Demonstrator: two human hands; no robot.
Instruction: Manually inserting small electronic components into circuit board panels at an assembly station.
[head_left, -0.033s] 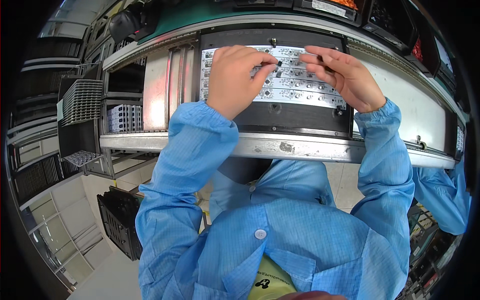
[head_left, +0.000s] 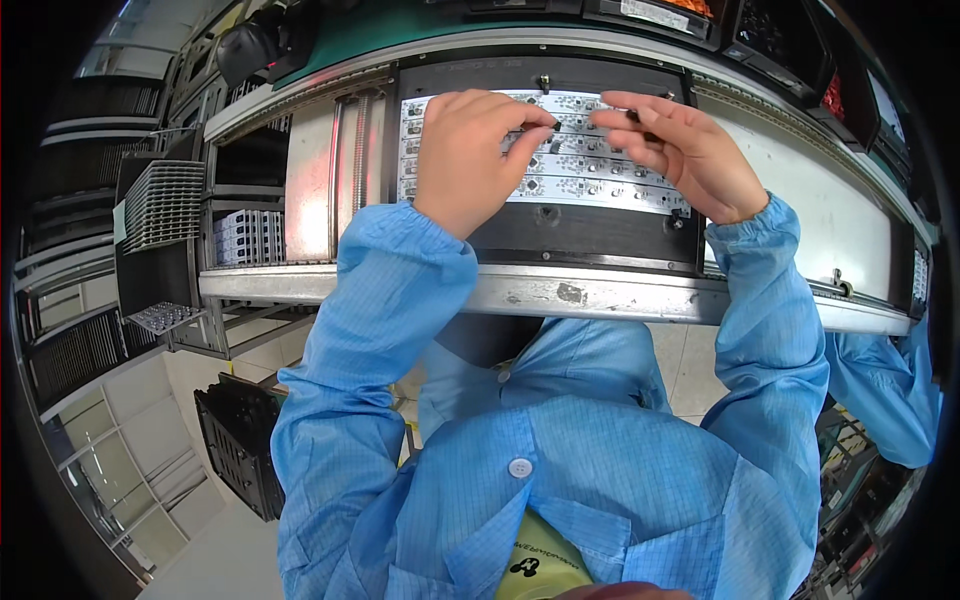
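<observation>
White circuit board strips (head_left: 590, 178), dotted with small dark parts, lie side by side in a black carrier tray (head_left: 590, 235) that sits on a metal conveyor line (head_left: 600, 292) running from the left edge to the right edge of the view. Both bare hands work over the far half of the tray, close to its back edge. The left hand (head_left: 468, 160) rests palm down on the left end of the strips, its fingertips (head_left: 535, 118) pinched together on a small dark component (head_left: 556, 127) (too small to tell what kind). The right hand (head_left: 680, 150) comes in from the right end of the tray, fingers stretched toward the left hand, thumb and forefinger closed on a thin dark piece (head_left: 635, 116); whether that piece is a tool or a part, I cannot tell. The two sets of fingertips are near each other, just apart, above the upper strips.

Light blue smock sleeves (head_left: 400, 300) reach from the lower edge up to both wrists, and the smock front (head_left: 560, 450) fills the bottom middle, with a white button (head_left: 519, 467) on it. At the left, beside the line, stand grey slotted racks (head_left: 165, 205) holding more boards, and a black crate (head_left: 240, 450) sits on the floor below them. Another person's blue sleeve (head_left: 885, 390) shows at the right edge, under the line.
</observation>
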